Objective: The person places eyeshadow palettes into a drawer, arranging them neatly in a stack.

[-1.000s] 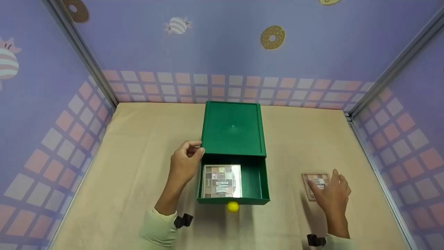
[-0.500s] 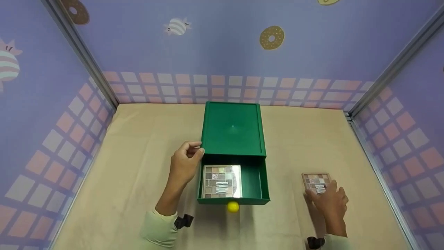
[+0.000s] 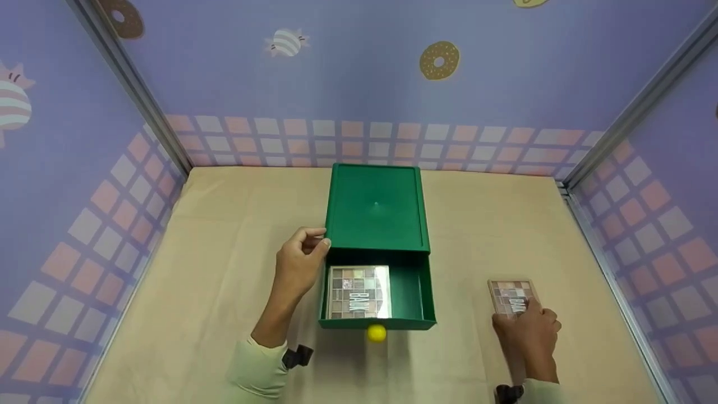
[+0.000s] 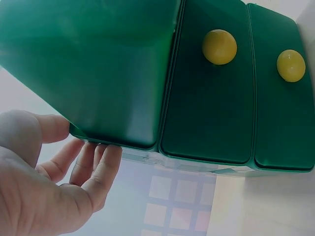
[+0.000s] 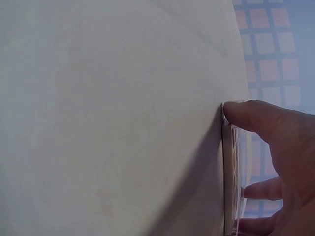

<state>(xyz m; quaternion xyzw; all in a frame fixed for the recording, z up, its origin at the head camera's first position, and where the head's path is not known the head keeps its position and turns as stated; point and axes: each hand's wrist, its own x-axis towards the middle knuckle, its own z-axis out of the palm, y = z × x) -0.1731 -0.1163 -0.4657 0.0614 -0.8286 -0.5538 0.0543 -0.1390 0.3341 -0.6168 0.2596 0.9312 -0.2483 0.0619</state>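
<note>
A green drawer cabinet [image 3: 377, 207] stands in the middle with its top drawer [image 3: 412, 324] pulled out. Inside the drawer, at the left, lies an eyeshadow palette [image 3: 350, 292] with a clear lid. My left hand [image 3: 297, 264] holds the cabinet's left front edge, thumb and fingertips against it. On the cloth to the right lies a smaller eyeshadow palette [image 3: 511, 297]. My right hand [image 3: 533, 336] grips this palette at its near end, the thumb at the left edge and the fingers over the lid and far side, partly hidden in the head view.
A yellow knob [image 3: 377, 334] sticks out from the open drawer's front. Below it, two shut drawers show yellow knobs [image 4: 219, 47] in the left wrist view. Patterned walls [image 3: 359, 67] enclose the cloth-covered table [image 3: 241, 213] at the back and both sides.
My right hand has lowered and drawn slightly nearer, from hovering over the small palette to gripping its near end. The left hand, cabinet and drawer stay where they were.
</note>
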